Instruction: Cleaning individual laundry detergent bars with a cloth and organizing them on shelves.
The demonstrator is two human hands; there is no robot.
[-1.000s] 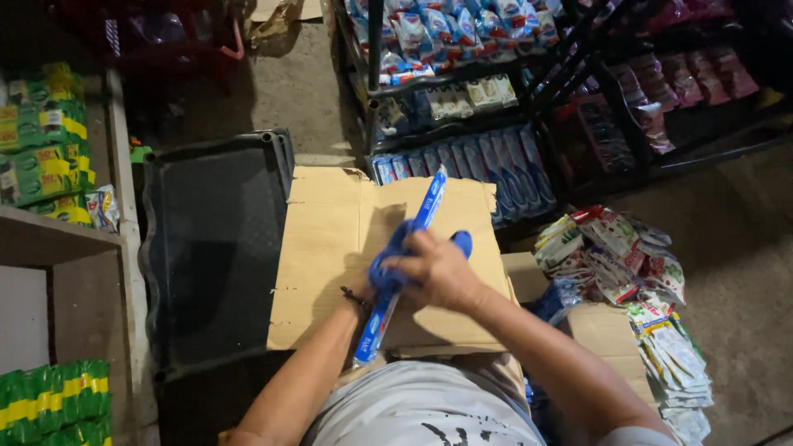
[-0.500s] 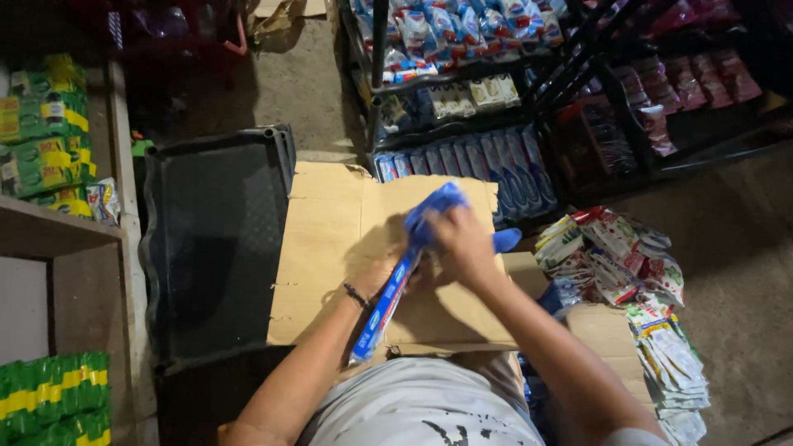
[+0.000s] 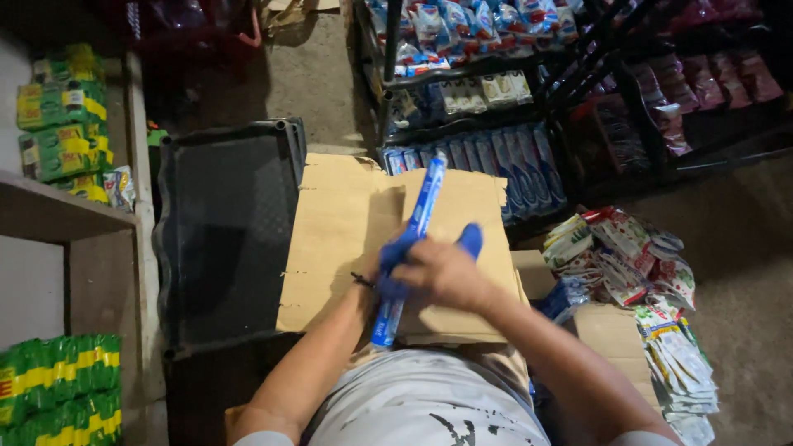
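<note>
Your right hand (image 3: 442, 272) is closing around a long blue strip of packets (image 3: 413, 239), which is lying diagonally over the flattened cardboard (image 3: 330, 239) on your lap. Your left hand (image 3: 384, 277) is mostly hidden beneath the right and appears to be gripping the same strip. A black crate (image 3: 223, 231) is sitting just beside the cardboard, on your left.

The long packet strip (image 3: 410, 244) lies over the flat cardboard (image 3: 339, 239), under both hands. A crate (image 3: 227, 239) sits left of the cardboard. Shelves (image 3: 487, 74) stand behind it, and a pile of packets (image 3: 628, 264) lies to the right.
</note>
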